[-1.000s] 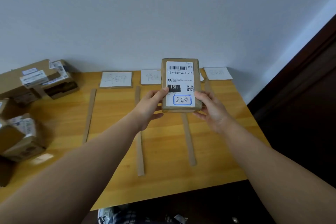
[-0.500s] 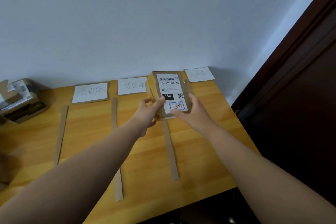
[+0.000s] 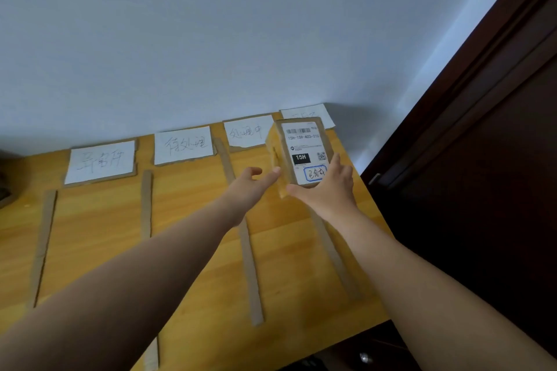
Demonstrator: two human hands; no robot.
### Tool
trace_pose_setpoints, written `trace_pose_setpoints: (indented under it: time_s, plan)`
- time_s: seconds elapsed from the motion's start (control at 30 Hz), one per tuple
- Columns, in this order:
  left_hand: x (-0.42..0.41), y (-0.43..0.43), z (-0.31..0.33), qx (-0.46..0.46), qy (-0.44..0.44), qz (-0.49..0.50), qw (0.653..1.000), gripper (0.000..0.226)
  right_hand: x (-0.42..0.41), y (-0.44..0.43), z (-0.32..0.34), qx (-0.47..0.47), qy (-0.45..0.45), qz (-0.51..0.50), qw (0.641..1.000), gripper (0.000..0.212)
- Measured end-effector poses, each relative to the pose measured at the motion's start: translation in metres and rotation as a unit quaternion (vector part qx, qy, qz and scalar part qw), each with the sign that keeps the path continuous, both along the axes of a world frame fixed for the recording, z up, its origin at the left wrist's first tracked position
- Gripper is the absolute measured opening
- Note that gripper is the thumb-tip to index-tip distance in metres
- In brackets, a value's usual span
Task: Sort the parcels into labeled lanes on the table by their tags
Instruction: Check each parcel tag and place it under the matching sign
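Observation:
A brown parcel with a white shipping tag, "15H" in a black box and a blue-circled handwritten mark, is held at the far end of the rightmost lane. My right hand grips its near end, thumb at the lower left corner and fingers up the right side. My left hand reaches in with straight fingers touching the parcel's left side. Four white lane labels lie along the wall: first, second, third, and fourth, which is partly hidden behind the parcel.
Cardboard strips divide the wooden table into lanes. The table's right edge runs just past the parcel, with a dark brown door beyond it. A white wall backs the table.
Both hands have carried the parcel right and forward, from over the middle strip to the rightmost lane. My left hand has loosened from a grip to a touch. The parcel pile has left the view.

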State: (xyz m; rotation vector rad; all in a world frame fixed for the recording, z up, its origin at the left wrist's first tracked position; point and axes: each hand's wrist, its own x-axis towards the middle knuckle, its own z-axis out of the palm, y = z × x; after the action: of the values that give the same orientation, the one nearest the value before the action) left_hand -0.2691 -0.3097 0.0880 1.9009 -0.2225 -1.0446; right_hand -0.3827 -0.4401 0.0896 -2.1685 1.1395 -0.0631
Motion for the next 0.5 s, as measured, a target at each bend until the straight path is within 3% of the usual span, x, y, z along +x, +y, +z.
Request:
trace_pose_setpoints:
  time_s: [0.17, 0.5]
  plan:
    - [0.007, -0.033, -0.008, 0.012, -0.007, 0.020, 1.000, 0.056, -0.016, -0.067, -0.029, -0.025, 0.067, -0.021, 0.997, 0.131]
    - [0.013, -0.080, -0.027, 0.041, 0.005, 0.069, 0.997, 0.044, -0.003, -0.130, -0.066, -0.012, 0.109, 0.025, 0.994, 0.133]
